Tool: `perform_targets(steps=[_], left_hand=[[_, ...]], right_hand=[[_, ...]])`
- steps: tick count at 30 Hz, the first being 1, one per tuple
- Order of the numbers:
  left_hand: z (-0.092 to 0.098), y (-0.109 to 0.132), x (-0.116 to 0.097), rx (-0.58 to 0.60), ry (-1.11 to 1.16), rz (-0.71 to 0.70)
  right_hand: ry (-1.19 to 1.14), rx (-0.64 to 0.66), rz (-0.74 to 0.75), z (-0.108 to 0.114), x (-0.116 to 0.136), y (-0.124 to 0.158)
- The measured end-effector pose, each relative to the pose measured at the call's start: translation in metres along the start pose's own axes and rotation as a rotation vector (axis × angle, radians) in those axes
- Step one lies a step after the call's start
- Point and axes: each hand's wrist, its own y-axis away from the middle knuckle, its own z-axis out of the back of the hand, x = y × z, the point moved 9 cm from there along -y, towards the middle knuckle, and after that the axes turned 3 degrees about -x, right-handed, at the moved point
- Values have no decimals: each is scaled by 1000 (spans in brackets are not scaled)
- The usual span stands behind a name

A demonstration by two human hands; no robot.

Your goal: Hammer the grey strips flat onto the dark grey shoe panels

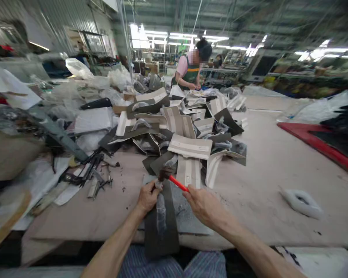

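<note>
My right hand (pixel 202 205) is closed on a brush with a red handle (pixel 178 183); its dark bristles (pixel 164 173) rest near the top of a long dark grey cut piece (pixel 161 224). That piece lies over the table's front edge and hangs toward my lap. My left hand (pixel 147 197) is closed in a pinch on the upper part of the same piece, right next to the bristles. Just beyond both hands lies a big heap of beige and grey cut pieces (pixel 188 131).
The beige table (pixel 278 170) runs far ahead. Dark scraps and tools (pixel 89 175) lie left, plastic bags and clutter (pixel 84 88) behind them. A white ring-shaped object (pixel 302 200) sits right, a red-edged board (pixel 316 143) further back. A person in a green apron (pixel 191 69) works at the far end.
</note>
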Motion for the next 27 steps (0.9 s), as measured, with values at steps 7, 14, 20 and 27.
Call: perform_targets(steps=[7,14,20,27], left_hand=[[1,-3,-4,-23,-11,1],[3,-4,-6,-23,-18,-4],[6,-6,-3,-46,55,48],[10,-5,2,-123,180,153]], right_hand=[[-222,-452,-58,66,17,2],[-93,104,-151,-23,-41,15],[-107,118,-380,-63,-107,50],[75,-196,95,-43,16,29]])
